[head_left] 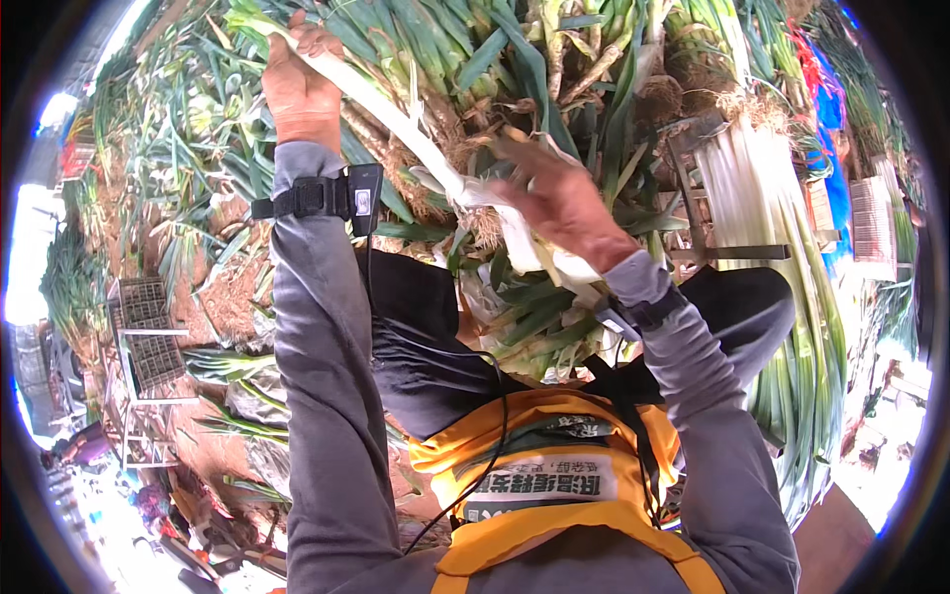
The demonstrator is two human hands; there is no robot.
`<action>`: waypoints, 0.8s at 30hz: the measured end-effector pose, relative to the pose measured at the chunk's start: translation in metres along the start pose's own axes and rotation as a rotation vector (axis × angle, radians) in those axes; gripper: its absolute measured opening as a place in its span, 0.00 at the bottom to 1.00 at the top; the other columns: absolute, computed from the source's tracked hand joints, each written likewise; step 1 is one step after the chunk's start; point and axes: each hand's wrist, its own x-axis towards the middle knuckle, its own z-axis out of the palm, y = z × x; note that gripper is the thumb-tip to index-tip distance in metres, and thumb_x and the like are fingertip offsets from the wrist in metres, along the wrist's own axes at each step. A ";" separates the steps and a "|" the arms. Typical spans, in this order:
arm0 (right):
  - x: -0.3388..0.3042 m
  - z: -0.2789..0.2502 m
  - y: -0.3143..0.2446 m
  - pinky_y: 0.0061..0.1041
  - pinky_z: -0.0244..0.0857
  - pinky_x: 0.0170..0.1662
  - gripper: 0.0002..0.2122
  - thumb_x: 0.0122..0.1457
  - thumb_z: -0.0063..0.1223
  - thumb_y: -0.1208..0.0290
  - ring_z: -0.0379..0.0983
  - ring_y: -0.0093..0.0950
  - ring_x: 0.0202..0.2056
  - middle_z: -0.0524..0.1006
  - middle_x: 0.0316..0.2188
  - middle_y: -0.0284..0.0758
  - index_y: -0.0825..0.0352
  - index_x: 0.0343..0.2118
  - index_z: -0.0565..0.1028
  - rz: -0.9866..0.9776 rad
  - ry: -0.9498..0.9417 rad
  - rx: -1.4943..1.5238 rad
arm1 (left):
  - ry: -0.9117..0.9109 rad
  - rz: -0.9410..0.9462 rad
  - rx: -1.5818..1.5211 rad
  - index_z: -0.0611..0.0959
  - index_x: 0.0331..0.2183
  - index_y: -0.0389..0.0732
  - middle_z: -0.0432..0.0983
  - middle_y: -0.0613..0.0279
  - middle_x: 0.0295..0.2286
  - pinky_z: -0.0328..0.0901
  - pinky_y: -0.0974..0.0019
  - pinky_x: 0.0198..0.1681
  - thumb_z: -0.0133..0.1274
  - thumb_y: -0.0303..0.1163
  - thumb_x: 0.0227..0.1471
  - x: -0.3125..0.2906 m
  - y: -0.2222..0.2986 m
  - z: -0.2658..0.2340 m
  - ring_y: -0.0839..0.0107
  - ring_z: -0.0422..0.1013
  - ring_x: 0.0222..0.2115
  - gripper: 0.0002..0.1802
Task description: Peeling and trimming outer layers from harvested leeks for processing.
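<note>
My left hand [302,87] is closed around the upper part of a large green onion [401,127], near where the white stalk turns green. The stalk slants down to the right toward my right hand [566,205]. That hand is at the lower end of the stalk, its fingers smeared by motion, so their grip does not show. Pale, loose outer skin [517,238] hangs just below it. Behind both hands lies a thick heap of unpeeled green onions [435,45] with dirt and roots on them.
Right of my knee, a bundle of clean white-stalked onions [760,183] lies across a metal frame [732,252]. Stripped leaves [534,317] lie between my legs. At left stand a grid-sided crate [148,346] and scattered onions on bare soil [223,297]. Blue sheeting [831,109] hangs far right.
</note>
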 end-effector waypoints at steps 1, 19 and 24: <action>0.002 0.006 -0.002 0.31 0.73 0.46 0.22 0.63 0.51 0.56 0.76 0.40 0.46 0.73 0.52 0.47 0.67 0.52 0.72 -0.051 -0.107 -0.041 | 0.014 -0.004 -0.021 0.68 0.48 0.28 0.65 0.61 0.26 0.62 0.66 0.28 0.33 0.48 0.67 0.001 -0.002 -0.001 0.72 0.62 0.23 0.29; 0.008 -0.005 -0.007 0.31 0.66 0.32 0.12 0.63 0.54 0.63 0.74 0.30 0.28 0.76 0.27 0.41 0.69 0.41 0.74 0.237 -0.400 0.481 | 0.255 -0.038 0.108 0.68 0.37 0.35 0.67 0.59 0.26 0.65 0.66 0.28 0.33 0.49 0.67 0.002 -0.024 0.002 0.69 0.65 0.24 0.24; 0.025 0.002 -0.010 0.39 0.66 0.31 0.17 0.62 0.50 0.52 0.75 0.42 0.26 0.76 0.23 0.42 0.64 0.32 0.77 0.099 -0.138 -0.046 | 0.707 0.016 0.645 0.67 0.41 0.36 0.69 0.54 0.30 0.69 0.63 0.29 0.43 0.40 0.66 -0.004 -0.052 0.007 0.65 0.65 0.26 0.15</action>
